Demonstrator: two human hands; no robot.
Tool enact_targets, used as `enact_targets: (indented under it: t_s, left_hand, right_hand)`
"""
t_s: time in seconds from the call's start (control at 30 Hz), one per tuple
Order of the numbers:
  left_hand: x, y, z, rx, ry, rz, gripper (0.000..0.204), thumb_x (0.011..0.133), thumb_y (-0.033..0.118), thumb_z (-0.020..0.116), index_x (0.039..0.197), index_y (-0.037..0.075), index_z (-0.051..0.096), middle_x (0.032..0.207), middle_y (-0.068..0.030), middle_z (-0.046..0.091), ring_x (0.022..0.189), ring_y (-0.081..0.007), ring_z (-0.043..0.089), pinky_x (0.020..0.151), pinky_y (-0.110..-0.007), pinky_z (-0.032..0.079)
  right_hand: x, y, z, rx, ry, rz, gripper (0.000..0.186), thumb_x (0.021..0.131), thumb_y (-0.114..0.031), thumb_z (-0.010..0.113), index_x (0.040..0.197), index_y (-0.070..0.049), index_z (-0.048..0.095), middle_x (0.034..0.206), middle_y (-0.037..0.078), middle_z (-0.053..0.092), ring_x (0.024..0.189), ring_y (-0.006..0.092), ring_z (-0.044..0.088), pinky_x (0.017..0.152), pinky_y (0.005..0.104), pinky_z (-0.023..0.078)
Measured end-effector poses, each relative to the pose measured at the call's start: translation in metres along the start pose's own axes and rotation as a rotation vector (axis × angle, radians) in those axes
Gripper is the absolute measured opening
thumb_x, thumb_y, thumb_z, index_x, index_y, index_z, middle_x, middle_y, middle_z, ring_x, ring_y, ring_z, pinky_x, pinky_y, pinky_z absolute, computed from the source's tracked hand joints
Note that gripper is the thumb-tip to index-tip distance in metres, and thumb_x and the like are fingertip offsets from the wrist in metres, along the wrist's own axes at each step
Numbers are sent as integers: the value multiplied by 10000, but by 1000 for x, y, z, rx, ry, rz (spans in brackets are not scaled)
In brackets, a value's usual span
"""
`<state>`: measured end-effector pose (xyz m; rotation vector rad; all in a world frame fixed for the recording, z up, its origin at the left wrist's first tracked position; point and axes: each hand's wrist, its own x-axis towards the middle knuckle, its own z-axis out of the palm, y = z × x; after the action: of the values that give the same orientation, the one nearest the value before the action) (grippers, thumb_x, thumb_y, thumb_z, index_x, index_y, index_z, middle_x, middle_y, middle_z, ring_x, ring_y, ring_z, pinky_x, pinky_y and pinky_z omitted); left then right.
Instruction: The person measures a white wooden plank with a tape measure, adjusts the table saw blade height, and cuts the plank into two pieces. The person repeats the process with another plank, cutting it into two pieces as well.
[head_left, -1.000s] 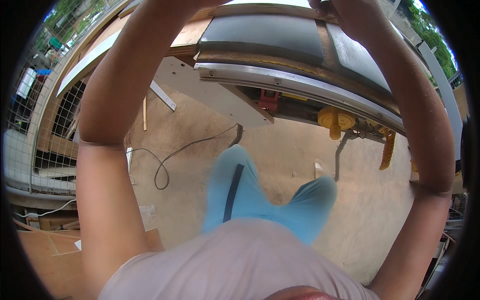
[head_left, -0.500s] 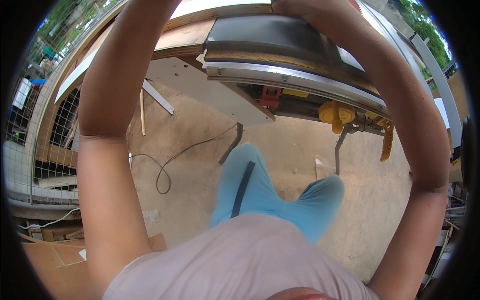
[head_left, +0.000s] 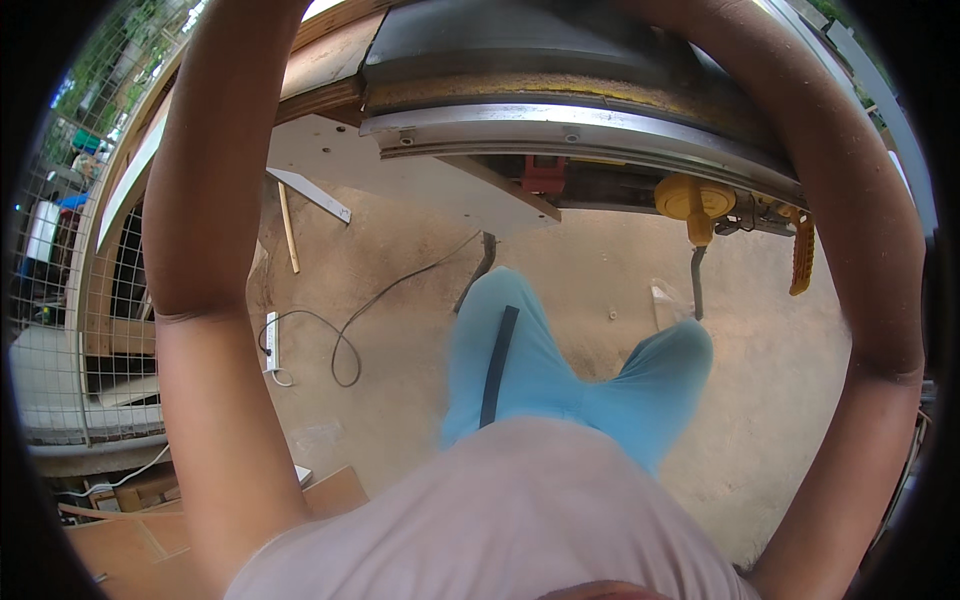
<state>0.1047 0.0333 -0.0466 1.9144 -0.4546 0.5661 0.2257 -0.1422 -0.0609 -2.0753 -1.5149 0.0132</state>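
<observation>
Both my arms stretch forward over a machine that looks like a table saw, with a dark metal top [head_left: 500, 50]. A silver rail [head_left: 590, 125] runs along its front edge. My left hand lies beyond the upper edge; only the arm shows, over the wooden side table [head_left: 325, 65]. At the upper edge, my right hand [head_left: 645, 8] shows just a dark sliver above the metal top, with its fingers hidden. What either hand holds cannot be seen. Below the rail are a yellow handwheel [head_left: 690, 197], a red switch box [head_left: 543, 174] and a yellow toothed lever [head_left: 802, 255].
A white panel [head_left: 400, 172] hangs under the side table. On the concrete floor lie a looping black cable [head_left: 345, 345], a white power strip [head_left: 271, 342] and wood strips [head_left: 289, 230]. Wire mesh [head_left: 60, 300] stands at left. Brown board [head_left: 340, 492] lies lower left.
The view has shifted, and the machine sits slightly higher in it. My right hand has slid mostly past the upper edge. The power strip has come out from behind my left arm.
</observation>
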Motion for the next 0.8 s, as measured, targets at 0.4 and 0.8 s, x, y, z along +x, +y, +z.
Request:
enact_targets:
  t_s: [0.4,0.8]
  left_hand:
    - [-8,8,8,-96,53,-203,805,817,116,911,1474,64,450,1067,-68,654,954,-168,682,761,-339,609]
    - [-4,-1,13,-208,-25,-231,909,816,-3,869,1563,81,359,1299,-94,611,1106,-168,666,860,-279,574]
  right_hand:
    - [2,17,-47,760,-408,-160,471,912,-226,668,1356,-74,640,839,62,678,830,162,690,733,323,555]
    - [35,17,-21,749,-85,-303,753,919,-140,803,1541,36,417,1143,124,689,971,158,691,800,286,605]
